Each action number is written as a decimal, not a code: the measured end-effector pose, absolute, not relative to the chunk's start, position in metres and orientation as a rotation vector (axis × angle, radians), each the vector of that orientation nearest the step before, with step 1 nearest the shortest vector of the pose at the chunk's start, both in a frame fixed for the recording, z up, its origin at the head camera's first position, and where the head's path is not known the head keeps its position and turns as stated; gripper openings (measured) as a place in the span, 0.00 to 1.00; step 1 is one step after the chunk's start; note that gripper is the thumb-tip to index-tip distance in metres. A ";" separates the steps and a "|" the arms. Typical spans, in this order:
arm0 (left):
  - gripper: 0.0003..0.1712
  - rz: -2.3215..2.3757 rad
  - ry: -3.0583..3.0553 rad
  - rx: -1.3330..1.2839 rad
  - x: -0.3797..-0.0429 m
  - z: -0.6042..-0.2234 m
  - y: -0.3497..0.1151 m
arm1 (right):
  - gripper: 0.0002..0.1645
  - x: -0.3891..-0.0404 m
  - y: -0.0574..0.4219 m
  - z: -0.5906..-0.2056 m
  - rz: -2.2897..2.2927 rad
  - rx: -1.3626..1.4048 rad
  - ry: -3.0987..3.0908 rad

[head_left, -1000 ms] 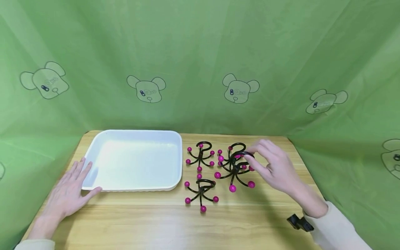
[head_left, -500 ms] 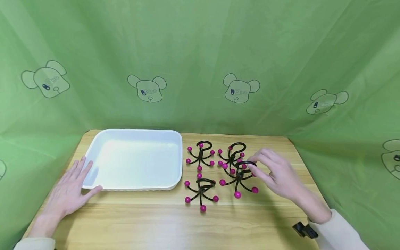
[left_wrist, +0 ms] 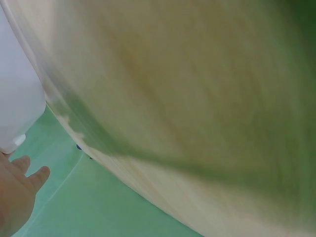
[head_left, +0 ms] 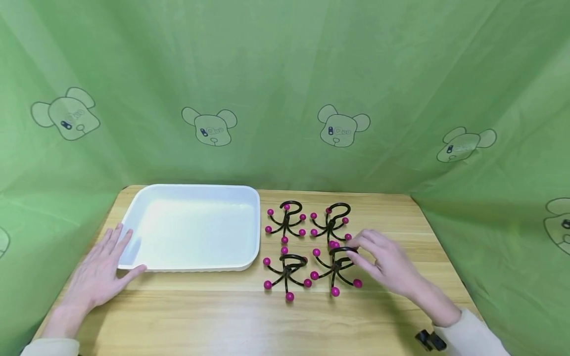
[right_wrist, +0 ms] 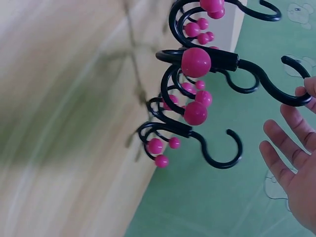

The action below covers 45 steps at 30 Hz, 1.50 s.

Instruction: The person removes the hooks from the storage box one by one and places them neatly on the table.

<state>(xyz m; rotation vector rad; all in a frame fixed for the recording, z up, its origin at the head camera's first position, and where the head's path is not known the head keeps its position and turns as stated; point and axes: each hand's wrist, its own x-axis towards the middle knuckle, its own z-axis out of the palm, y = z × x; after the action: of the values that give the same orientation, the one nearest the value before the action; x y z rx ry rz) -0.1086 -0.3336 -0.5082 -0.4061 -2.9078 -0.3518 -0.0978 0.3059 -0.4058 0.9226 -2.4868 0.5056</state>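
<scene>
My right hand [head_left: 385, 262] pinches the top hook of a black multi-arm hook hanger [head_left: 337, 267] with pink ball tips, the nearer right one of a two-by-two group. In the right wrist view, thumb and forefinger meet at the curved hook of this hanger [right_wrist: 222, 59], while the other fingers spread loosely. Whether its balls touch the table cannot be told. Behind it stands a matching hanger [head_left: 331, 225]; two more, a far hanger [head_left: 286, 223] and a near hanger [head_left: 287, 271], stand to the left. My left hand [head_left: 98, 274], fingers straight, rests at the near left corner of a white tray [head_left: 200, 186].
The wooden table [head_left: 213, 321] carries the tray on the left and the hangers on the right. Green cloth [head_left: 276, 74] printed with bear heads surrounds it at the back and sides. A black wrist device [head_left: 429, 340] sits by my right sleeve.
My right hand has brought its hanger nearer and lower, away from the far right hanger, level with the near left one. The left hand has stayed at the tray.
</scene>
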 end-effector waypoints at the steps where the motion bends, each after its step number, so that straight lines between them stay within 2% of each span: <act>1: 0.58 -0.353 -2.910 -0.405 -0.109 -0.508 -0.333 | 0.14 -0.097 0.307 -0.408 0.507 0.926 -2.487; 17: 0.57 -0.355 -2.911 -0.405 -0.108 -0.507 -0.336 | 0.14 -0.092 0.320 -0.437 0.511 0.905 -2.522; 45: 0.60 -0.359 -2.889 -0.453 -0.107 -0.505 -0.339 | 0.17 -0.085 0.324 -0.443 0.560 0.819 -2.599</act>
<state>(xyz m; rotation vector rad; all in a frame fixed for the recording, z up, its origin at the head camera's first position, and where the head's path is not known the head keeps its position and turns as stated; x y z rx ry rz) -0.1074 -0.3393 -0.5047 -0.4532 -2.8886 -0.3594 -0.0850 0.3235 -0.4429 0.8193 -2.5987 0.5605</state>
